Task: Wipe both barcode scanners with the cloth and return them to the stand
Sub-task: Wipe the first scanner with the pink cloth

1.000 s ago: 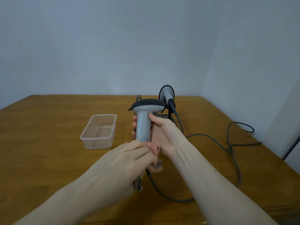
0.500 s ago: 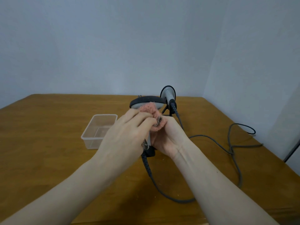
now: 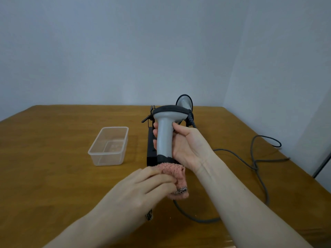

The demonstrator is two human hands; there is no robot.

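My right hand (image 3: 186, 145) grips the handle of a grey barcode scanner (image 3: 165, 133) with a black head, held upright above the table. My left hand (image 3: 143, 190) holds a pink cloth (image 3: 176, 173) bunched against the black base of that handle. Behind, a second grey scanner (image 3: 184, 102) sits on the black stand (image 3: 151, 151), mostly hidden by the one I hold. The stand's left cradle arm (image 3: 147, 119) holds nothing.
A clear plastic container (image 3: 109, 146) with nothing in it stands left of the stand on the wooden table (image 3: 53, 176). Grey cables (image 3: 256, 163) loop across the right side and run under my right forearm. Walls close off the back and right.
My left hand slid the cloth from the scanner's head down the handle to its base. The right hand kept its grip and the scanner stayed upright.
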